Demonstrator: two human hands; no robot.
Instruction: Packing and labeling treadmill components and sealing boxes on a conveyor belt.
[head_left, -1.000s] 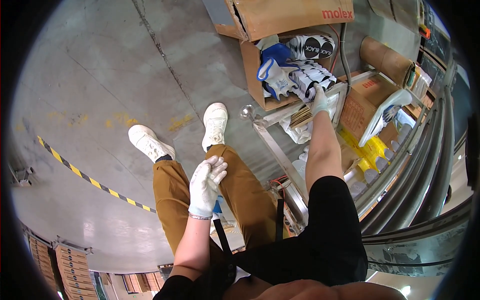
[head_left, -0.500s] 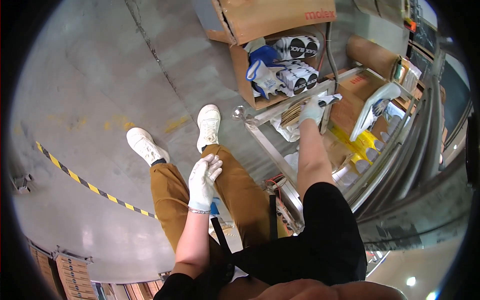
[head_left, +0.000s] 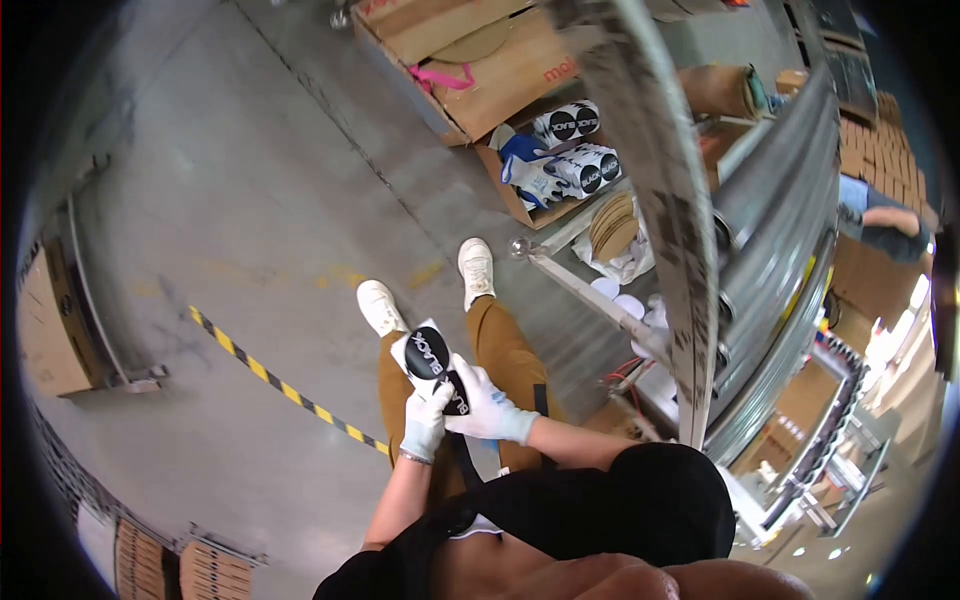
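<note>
Both gloved hands meet in front of my legs on a white label sheet (head_left: 427, 352) with large black round labels. My left hand (head_left: 424, 418), in a white glove, pinches the sheet's lower left part. From the right, my right hand (head_left: 487, 408), also gloved, grips its lower end, and its fingers partly cover a second black circle. The upper end of the sheet sticks out beyond my fingers, tilted to the left. Whether it is a single sheet or a folded strip, I cannot tell.
Ahead, an open carton (head_left: 515, 205) holds stacks of similar labels and blue-white gloves (head_left: 530, 172). At my right stand a metal cart frame (head_left: 590, 290), brown cardboard discs (head_left: 612, 228) and a roller conveyor (head_left: 770, 210). Striped tape (head_left: 270, 380) crosses the floor; another person's arm (head_left: 890, 220) shows far right.
My right hand has come back from the cart with the labels and joined my left hand, which is now closed on them. The view has swung right, bringing the conveyor frame closer.
</note>
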